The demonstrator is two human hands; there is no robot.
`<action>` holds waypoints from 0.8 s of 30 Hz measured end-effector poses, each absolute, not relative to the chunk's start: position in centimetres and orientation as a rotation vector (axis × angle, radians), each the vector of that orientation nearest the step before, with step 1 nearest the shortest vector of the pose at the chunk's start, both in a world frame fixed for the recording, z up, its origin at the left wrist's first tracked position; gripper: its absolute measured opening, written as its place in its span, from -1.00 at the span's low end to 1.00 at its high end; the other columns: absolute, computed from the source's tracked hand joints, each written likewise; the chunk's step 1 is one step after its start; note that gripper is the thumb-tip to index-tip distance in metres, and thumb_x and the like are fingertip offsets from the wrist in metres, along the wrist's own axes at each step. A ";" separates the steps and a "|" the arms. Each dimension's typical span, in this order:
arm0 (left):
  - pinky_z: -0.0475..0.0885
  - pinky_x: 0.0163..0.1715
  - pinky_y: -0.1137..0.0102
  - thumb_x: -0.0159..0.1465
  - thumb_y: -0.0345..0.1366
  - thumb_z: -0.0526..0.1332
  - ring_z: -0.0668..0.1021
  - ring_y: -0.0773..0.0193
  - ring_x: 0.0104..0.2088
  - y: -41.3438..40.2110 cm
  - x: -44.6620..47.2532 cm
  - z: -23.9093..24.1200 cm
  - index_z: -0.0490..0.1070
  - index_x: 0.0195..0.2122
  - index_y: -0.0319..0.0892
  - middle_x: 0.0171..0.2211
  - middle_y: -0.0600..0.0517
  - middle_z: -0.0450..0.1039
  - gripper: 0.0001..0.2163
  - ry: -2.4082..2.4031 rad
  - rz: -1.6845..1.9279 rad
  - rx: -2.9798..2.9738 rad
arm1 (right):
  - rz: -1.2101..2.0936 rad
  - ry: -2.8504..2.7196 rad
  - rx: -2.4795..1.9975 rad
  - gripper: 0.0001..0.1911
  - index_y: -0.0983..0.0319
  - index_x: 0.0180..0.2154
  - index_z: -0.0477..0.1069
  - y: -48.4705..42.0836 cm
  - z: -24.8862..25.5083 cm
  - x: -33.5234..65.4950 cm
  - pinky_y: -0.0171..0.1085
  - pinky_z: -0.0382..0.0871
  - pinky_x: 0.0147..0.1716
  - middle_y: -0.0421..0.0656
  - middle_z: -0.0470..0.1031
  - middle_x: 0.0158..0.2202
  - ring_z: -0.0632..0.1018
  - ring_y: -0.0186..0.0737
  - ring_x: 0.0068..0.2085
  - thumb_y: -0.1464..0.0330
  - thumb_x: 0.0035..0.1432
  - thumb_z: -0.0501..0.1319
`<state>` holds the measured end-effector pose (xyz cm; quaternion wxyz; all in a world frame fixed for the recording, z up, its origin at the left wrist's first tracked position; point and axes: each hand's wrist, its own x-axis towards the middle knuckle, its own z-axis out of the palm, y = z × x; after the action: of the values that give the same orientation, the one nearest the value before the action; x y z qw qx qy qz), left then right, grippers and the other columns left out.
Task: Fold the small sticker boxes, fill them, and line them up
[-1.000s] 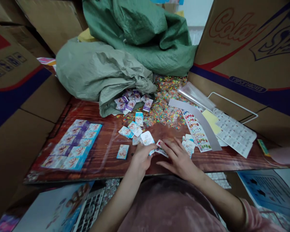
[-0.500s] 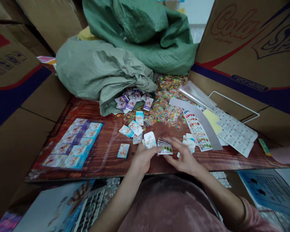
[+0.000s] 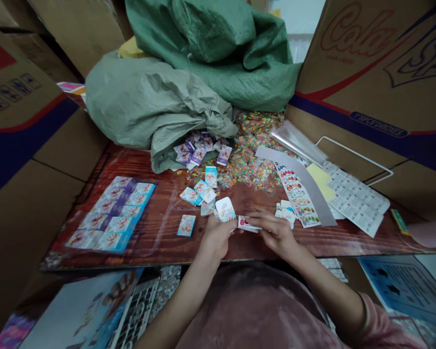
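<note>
My left hand (image 3: 216, 236) is closed around a small white-and-blue box (image 3: 225, 209) whose rounded flap stands up. Between my hands is a folded printed sheet (image 3: 247, 224) with red pictures on it. My right hand (image 3: 277, 232) pinches its right side, and its left end lies against the box and my left fingertips. Just beyond my left hand lie several small blue-and-white boxes (image 3: 205, 191), and one more box (image 3: 186, 226) lies apart to the left. Past my right hand sits a small pile of white boxes (image 3: 285, 213).
Rows of purple and blue boxes (image 3: 111, 213) cover the table's left. A grey-green sack (image 3: 152, 102) spills purple boxes (image 3: 199, 150) beside many small packets of colourful beads (image 3: 254, 150). Picture sheets (image 3: 301, 203) lie at right, near a large carton (image 3: 370, 97).
My right fingers have closed over the folded sheet, which was fanned out with green pictures showing and now looks flatter, with red pictures showing. My left hand keeps the box.
</note>
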<state>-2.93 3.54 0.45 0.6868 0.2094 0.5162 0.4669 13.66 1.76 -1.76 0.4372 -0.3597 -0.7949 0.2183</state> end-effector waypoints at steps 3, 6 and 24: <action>0.43 -0.57 0.46 -0.26 -0.45 0.36 0.49 0.32 -0.52 3.8 -3.4 0.5 0.39 -0.50 -0.19 -0.56 0.11 0.47 -0.74 1.130 1.012 0.401 | 0.487 -2.087 -0.905 -0.51 0.11 0.11 0.34 1.4 -1.7 13.9 -0.04 0.38 0.08 -0.07 0.50 0.00 0.52 -0.19 0.03 0.56 0.20 0.01; 0.49 -0.48 0.42 -0.21 -0.43 0.36 0.53 0.28 -0.44 4.1 -4.0 0.6 0.43 -0.48 -0.16 -0.50 0.10 0.51 -0.77 1.106 0.999 0.383 | 0.464 -2.156 -0.993 -0.46 0.15 0.22 0.20 1.0 -1.9 14.0 -0.01 0.35 0.11 0.00 0.38 0.13 0.43 -0.09 0.13 0.43 0.19 0.13; 0.41 -0.37 0.41 0.13 -0.19 0.29 0.53 0.24 -0.38 3.5 -4.1 -0.9 0.35 -0.25 -0.14 -0.39 0.07 0.46 -0.78 1.274 0.837 1.488 | 0.834 -1.500 -1.312 -0.76 0.19 -0.18 0.44 2.2 -0.3 14.4 -0.39 0.31 -0.54 -0.25 0.45 -0.48 0.42 -0.36 -0.53 0.19 0.24 0.14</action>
<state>-4.14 3.47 -0.87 0.4845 0.6109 0.5233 0.3437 14.39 2.21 -0.25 0.4711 -0.5356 -0.6125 0.3407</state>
